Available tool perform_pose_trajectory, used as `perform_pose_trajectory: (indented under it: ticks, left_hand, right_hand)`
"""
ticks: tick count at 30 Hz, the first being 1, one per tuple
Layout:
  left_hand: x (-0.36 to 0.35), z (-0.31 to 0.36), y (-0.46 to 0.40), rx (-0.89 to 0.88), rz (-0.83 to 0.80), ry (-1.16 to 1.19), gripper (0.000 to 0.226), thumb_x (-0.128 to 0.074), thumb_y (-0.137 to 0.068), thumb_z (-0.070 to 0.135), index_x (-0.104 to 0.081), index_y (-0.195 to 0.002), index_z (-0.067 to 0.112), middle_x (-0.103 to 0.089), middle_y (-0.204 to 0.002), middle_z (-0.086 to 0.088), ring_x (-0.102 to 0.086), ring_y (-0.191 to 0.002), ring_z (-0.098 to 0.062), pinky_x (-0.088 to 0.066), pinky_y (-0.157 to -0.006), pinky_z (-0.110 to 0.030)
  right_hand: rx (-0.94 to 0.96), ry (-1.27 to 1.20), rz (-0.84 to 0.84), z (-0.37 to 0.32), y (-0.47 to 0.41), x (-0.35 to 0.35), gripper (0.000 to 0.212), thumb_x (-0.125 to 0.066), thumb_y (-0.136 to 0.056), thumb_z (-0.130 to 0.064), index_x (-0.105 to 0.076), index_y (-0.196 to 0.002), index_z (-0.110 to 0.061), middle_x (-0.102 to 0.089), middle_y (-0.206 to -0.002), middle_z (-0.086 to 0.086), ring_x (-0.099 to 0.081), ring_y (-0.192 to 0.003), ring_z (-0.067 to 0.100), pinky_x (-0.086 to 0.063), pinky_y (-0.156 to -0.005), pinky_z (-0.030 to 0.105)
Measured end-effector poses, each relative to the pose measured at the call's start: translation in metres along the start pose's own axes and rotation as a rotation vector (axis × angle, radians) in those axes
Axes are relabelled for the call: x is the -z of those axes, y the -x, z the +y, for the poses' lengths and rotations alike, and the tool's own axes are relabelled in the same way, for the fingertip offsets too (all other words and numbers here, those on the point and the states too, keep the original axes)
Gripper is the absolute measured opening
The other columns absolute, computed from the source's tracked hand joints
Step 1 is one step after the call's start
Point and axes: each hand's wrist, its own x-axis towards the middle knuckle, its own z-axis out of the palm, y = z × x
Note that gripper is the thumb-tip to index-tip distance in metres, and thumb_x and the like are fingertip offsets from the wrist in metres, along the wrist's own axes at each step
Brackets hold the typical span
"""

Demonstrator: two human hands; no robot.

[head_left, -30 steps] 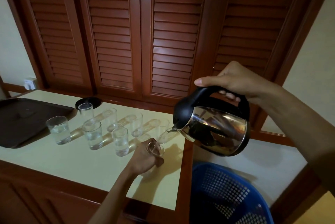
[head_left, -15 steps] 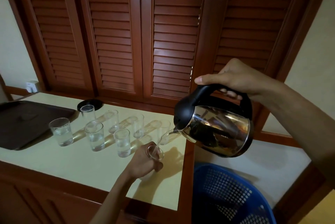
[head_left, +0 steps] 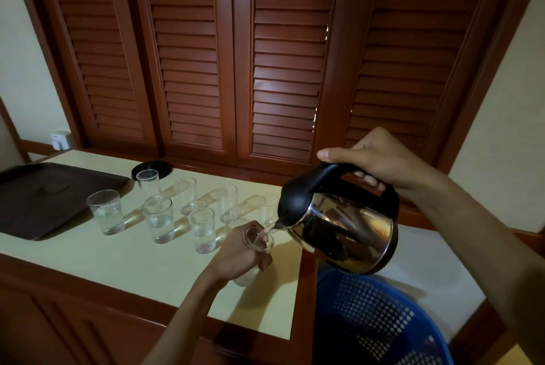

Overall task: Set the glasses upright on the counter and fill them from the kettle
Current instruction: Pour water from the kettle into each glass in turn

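My right hand (head_left: pixel 380 155) grips the black handle of a steel kettle (head_left: pixel 345 229), tilted with its spout down to the left. Water runs from the spout into a clear glass (head_left: pixel 259 239) that my left hand (head_left: pixel 239 255) holds near the counter's right end. Several other glasses stand upright on the cream counter (head_left: pixel 118 264). Three in the front row, such as the glass (head_left: pixel 107 212) at the left, hold water. Those in the back row look empty.
A dark brown tray (head_left: pixel 44 193) lies at the counter's left end. A round black kettle base (head_left: pixel 152 168) sits behind the glasses. A blue perforated basket (head_left: pixel 380 320) stands below the counter's right edge. Louvred wooden doors (head_left: pixel 277 54) rise behind.
The camera view has shifted slightly. The kettle stays tilted and keeps pouring into the glass held by my left hand.
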Motion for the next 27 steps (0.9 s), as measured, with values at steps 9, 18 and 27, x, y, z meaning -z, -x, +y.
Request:
perform_pose_trajectory:
  ticks: [9, 18, 27]
  left_hand:
    - [0.003, 0.028, -0.01, 0.026, 0.084, 0.181, 0.041, -0.064, -0.051, -0.004, -0.06, -0.092, -0.011, -0.064, -0.073, -0.019, -0.06, -0.07, -0.025, -0.05, -0.06, -0.031]
    - [-0.011, 0.023, -0.026, 0.05, 0.26, 0.209, 0.043, -0.074, -0.053, -0.002, -0.064, -0.096, 0.0, -0.073, -0.088, -0.021, -0.066, -0.074, -0.021, -0.058, -0.064, -0.033]
    - [-0.031, -0.026, -0.031, 0.078, 0.324, 0.163, 0.04, -0.081, -0.063, -0.008, -0.065, -0.095, 0.01, -0.072, -0.09, -0.008, -0.066, -0.091, -0.02, -0.058, -0.077, -0.043]
  right_hand:
    - [-0.089, -0.403, 0.195, 0.065, 0.018, -0.017, 0.059, -0.083, -0.07, -0.054, -0.064, -0.06, 0.001, -0.046, -0.043, 0.005, -0.037, -0.034, 0.016, -0.027, -0.036, 0.02]
    - [-0.134, -0.724, 0.39, 0.095, 0.025, -0.046, 0.052, -0.083, -0.064, -0.057, -0.073, -0.069, -0.006, -0.046, -0.045, 0.002, -0.037, -0.034, 0.013, -0.028, -0.037, 0.022]
    - [-0.197, -0.766, 0.528, 0.104, 0.019, -0.067, 0.049, -0.085, -0.073, -0.052, -0.059, -0.05, -0.019, -0.048, -0.045, 0.002, -0.04, -0.037, 0.015, -0.032, -0.042, 0.025]
